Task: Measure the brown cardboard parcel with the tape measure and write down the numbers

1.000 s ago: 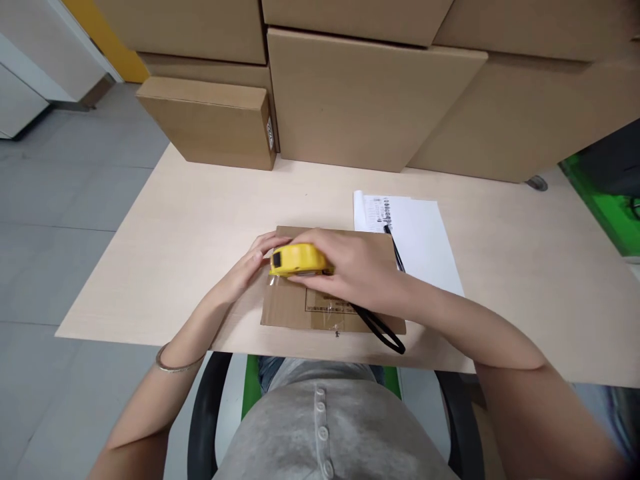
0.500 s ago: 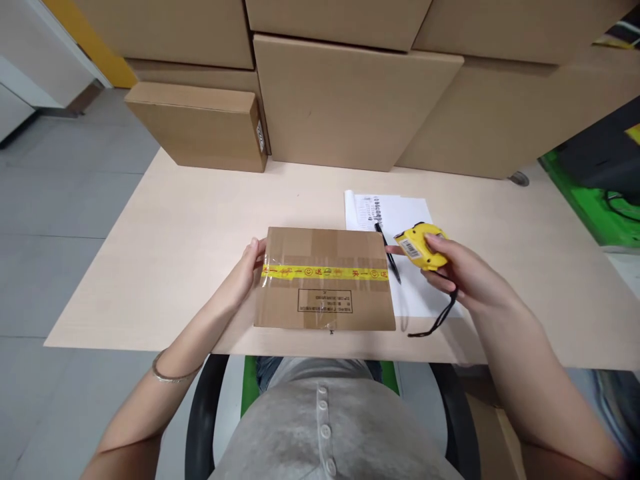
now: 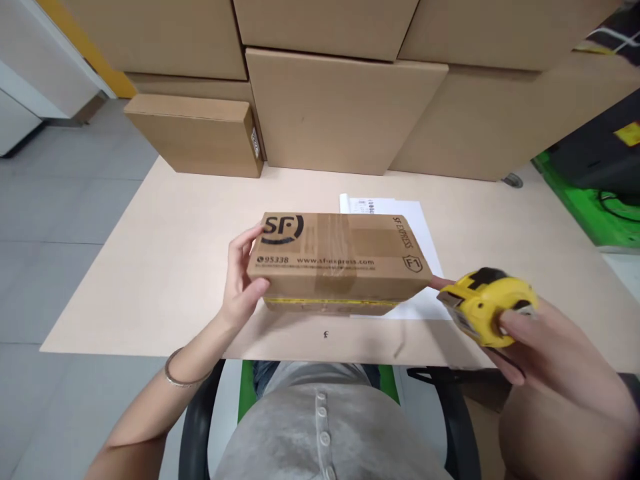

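Note:
A cardboard box point(image 3: 340, 250) with SF lettering, clear tape and a yellow tape strip along its near side is held tilted above the table. My left hand point(image 3: 243, 280) grips its left end, the thumb on the near edge and the fingers behind. A yellow and black tape measure point(image 3: 483, 303) sits in my right hand point(image 3: 535, 333), which is closed round it and partly blurred. One finger of that hand reaches to the box's right end. A black wrist strap hangs below the tape measure. White papers point(image 3: 425, 233) lie under and behind the box.
Large cardboard boxes point(image 3: 340, 113) stand stacked along the table's back edge. A flatter box point(image 3: 195, 140) leans at the back left. The pale table point(image 3: 135, 287) ends just before my lap, with a black chair armrest point(image 3: 200, 413) on either side.
The box has been turned so its SF-printed face shows on top and the yellow tape strip faces me. My right hand and the tape measure have moved right and nearer. The pen is now hidden.

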Motion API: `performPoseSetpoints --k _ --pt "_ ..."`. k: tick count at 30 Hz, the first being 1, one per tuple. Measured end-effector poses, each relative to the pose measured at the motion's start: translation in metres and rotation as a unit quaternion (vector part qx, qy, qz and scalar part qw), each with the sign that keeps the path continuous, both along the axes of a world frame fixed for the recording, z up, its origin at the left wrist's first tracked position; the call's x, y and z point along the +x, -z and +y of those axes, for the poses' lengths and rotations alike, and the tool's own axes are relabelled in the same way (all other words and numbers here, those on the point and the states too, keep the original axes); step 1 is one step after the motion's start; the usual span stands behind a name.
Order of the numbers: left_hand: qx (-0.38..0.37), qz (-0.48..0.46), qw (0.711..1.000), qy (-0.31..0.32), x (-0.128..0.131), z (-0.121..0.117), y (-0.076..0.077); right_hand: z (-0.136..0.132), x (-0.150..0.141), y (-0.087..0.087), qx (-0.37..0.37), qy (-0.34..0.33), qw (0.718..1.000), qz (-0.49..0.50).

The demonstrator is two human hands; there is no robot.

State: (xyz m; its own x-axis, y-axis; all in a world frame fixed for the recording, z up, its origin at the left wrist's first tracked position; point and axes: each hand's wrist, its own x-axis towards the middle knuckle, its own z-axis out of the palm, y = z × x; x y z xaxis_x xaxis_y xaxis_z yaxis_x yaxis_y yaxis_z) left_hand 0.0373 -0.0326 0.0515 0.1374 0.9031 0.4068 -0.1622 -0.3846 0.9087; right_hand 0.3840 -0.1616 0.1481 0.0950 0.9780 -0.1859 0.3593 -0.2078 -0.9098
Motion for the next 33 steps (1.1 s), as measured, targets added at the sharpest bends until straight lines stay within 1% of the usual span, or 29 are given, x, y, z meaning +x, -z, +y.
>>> performPoseSetpoints --k 1,3,4,6,9,11,12,14,15,17,18,20,22,24,26,29,33 --pt "0.01 0.016 1.0 0.003 -0.002 0.0 0.008 -0.001 0.002 0.006 -0.023 0.017 0.999 0.044" --pt "0.049 0.041 0.998 0.021 -0.006 -0.001 0.02 -0.001 0.006 0.015 -0.076 0.058 0.985 0.14" --pt "0.071 0.051 0.996 0.033 -0.008 -0.002 0.024 0.0 0.009 0.019 -0.09 0.062 0.981 0.159" --pt "0.101 0.074 0.991 0.053 -0.012 -0.003 0.027 0.004 0.014 0.021 -0.096 0.067 0.979 0.168" --pt "0.1 0.091 0.989 0.056 -0.014 -0.002 0.023 0.014 0.018 0.013 -0.054 0.099 0.982 0.15" --pt "0.075 0.053 0.995 0.046 -0.013 0.001 0.017 0.024 0.014 0.002 -0.005 0.112 0.988 0.103" --pt "0.056 0.026 0.997 0.042 -0.012 0.004 0.013 0.03 0.009 -0.004 0.02 0.106 0.992 0.07" --pt "0.014 -0.01 0.999 0.042 -0.008 0.009 0.004 0.046 -0.007 -0.016 0.072 0.062 0.996 0.004" --pt "-0.006 -0.008 0.999 0.047 -0.006 0.011 -0.001 0.055 -0.018 -0.021 0.095 0.024 0.995 -0.025" --pt "-0.053 0.008 0.997 0.064 0.0 0.014 -0.009 0.076 -0.043 -0.029 0.147 -0.073 0.984 -0.071" --pt "-0.079 0.009 0.994 0.073 0.003 0.015 -0.012 0.087 -0.056 -0.033 0.175 -0.12 0.973 -0.094" --pt "-0.117 -0.007 0.989 0.087 0.008 0.015 -0.014 0.108 -0.082 -0.039 0.222 -0.22 0.939 -0.141" --pt "-0.126 -0.037 0.987 0.091 0.011 0.016 -0.012 0.125 -0.106 -0.043 0.235 -0.31 0.904 -0.179" --pt "-0.123 -0.057 0.987 0.086 0.011 0.018 -0.008 0.136 -0.124 -0.046 0.226 -0.373 0.877 -0.202" --pt "-0.132 -0.065 0.986 0.076 0.01 0.02 -0.003 0.143 -0.136 -0.047 0.209 -0.405 0.864 -0.213" --pt "-0.139 -0.067 0.986 0.071 0.009 0.021 0.001 0.144 -0.141 -0.044 0.183 -0.409 0.865 -0.225" --pt "-0.083 -0.079 0.987 0.111 0.01 0.02 0.007 0.139 -0.129 -0.035 0.193 -0.386 0.868 -0.244"
